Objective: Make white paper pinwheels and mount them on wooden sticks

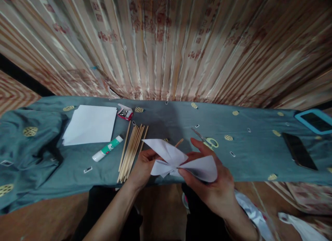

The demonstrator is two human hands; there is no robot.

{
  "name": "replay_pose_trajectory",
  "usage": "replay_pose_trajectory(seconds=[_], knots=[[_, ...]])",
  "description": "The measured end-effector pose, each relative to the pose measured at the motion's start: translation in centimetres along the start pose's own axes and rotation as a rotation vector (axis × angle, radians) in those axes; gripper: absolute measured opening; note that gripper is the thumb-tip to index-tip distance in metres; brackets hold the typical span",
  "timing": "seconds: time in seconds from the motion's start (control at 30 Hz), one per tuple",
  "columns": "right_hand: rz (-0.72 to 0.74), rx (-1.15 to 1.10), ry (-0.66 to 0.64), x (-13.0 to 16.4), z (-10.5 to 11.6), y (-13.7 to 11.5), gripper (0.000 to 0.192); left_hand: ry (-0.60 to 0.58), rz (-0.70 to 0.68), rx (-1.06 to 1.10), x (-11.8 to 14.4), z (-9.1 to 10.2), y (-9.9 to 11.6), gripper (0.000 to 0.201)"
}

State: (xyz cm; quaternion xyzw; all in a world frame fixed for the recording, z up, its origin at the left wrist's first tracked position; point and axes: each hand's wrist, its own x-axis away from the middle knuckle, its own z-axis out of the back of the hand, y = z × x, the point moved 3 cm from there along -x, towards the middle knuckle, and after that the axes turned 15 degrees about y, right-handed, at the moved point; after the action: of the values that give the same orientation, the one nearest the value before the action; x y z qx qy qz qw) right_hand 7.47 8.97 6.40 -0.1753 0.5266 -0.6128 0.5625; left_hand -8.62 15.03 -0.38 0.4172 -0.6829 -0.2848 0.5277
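Pinwheel point(178, 161) folded, no stick point(131, 151) fixed yet; my left hand point(142, 168) and right hand point(210, 180) both pinched its centre

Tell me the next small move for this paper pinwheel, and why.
Probably pin the centre: both hands, left hand and right hand, pinch the folded paper pinwheel where its flaps meet, nothing fastens them, and a stick lies just behind it.
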Motion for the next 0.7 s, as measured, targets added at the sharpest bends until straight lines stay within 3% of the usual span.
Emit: replay_pose_trajectory(seconds=[0.23, 0.4, 0.5, 0.6, 0.7], knots=[[0.316, 0.073, 0.002, 1.6, 1.8, -1.2, 0.080, -0.022, 0.010, -0.023, 1.4, -0.6, 0.6, 0.012], [0.299, 0.106, 0.002, 1.4, 2.6, -1.4, 0.044, -0.081, -0.126, -0.076, 1.6, -0.5, -0.1, 0.006], [0.252, 0.136, 0.003, 1.0, 2.7, -1.5, 0.033, -0.096, -0.110, -0.081, 1.8, -0.6, -0.3, 0.004], [0.280, 0.116, 0.005, 0.6, 2.5, -1.9, 0.039, -0.100, -0.089, -0.090, 2.0, -1.0, -0.3, 0.003], [0.358, 0.065, 0.039, 0.5, 2.6, -2.1, 0.058, -0.102, -0.084, -0.073, 1.9, -1.2, -0.2, 0.003]])
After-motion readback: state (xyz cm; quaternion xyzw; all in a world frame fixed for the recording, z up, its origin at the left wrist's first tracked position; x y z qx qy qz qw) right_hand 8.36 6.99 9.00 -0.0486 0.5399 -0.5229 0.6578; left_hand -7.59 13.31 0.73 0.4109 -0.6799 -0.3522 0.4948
